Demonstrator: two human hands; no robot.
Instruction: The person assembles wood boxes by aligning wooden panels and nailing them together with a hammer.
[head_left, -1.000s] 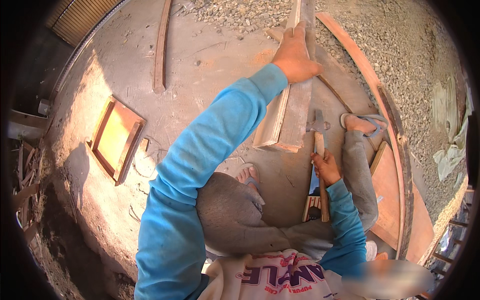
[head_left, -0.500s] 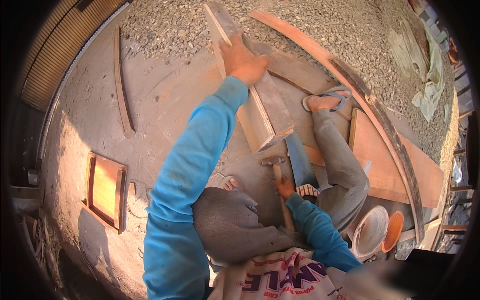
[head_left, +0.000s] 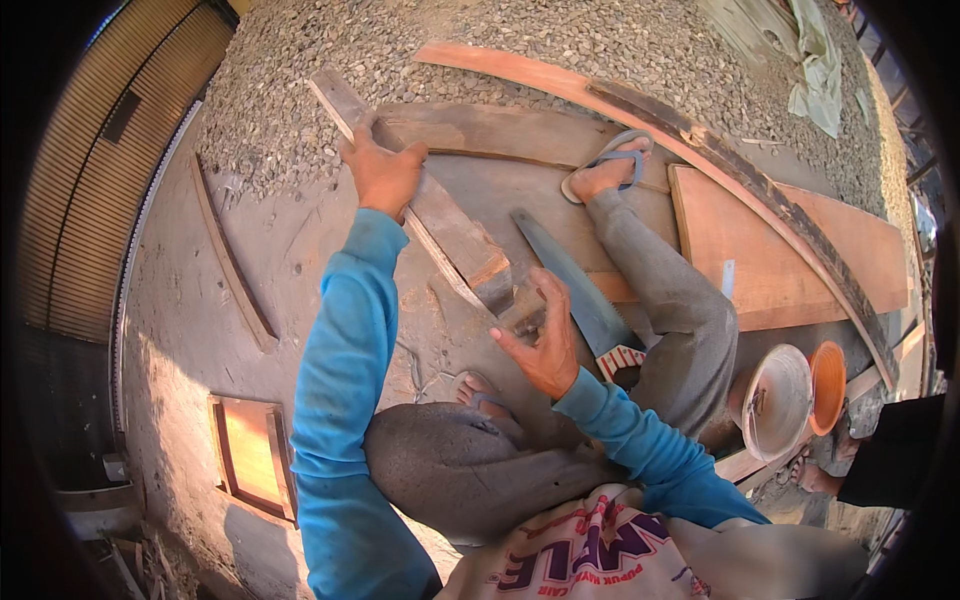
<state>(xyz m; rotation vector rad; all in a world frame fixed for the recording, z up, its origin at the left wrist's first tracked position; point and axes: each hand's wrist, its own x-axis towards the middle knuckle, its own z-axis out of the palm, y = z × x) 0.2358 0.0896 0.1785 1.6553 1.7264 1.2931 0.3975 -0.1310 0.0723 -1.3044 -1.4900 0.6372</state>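
Note:
My left hand (head_left: 383,172) is wrapped over the far half of a wooden board piece (head_left: 455,235), apparently boards joined along their length, which slants from the gravel toward me. My right hand (head_left: 550,342) is open beside the near end of that piece, thumb and fingers apart, with nothing visible in it. I cannot clearly make out the hammer now. A handsaw (head_left: 572,272) with a red-and-white handle lies just right of my right hand, beside my bent leg.
A long curved-looking plank (head_left: 660,130) and a wide reddish board (head_left: 800,250) lie at the right. White (head_left: 778,400) and orange (head_left: 827,385) bowls stand lower right, near another person's feet (head_left: 815,476). A small wooden frame (head_left: 250,450) and a thin strip (head_left: 225,260) lie left.
My right hand has let go of the hammer and risen to the near end of the wooden piece. The left hand still grips that piece, now lower and further left in view.

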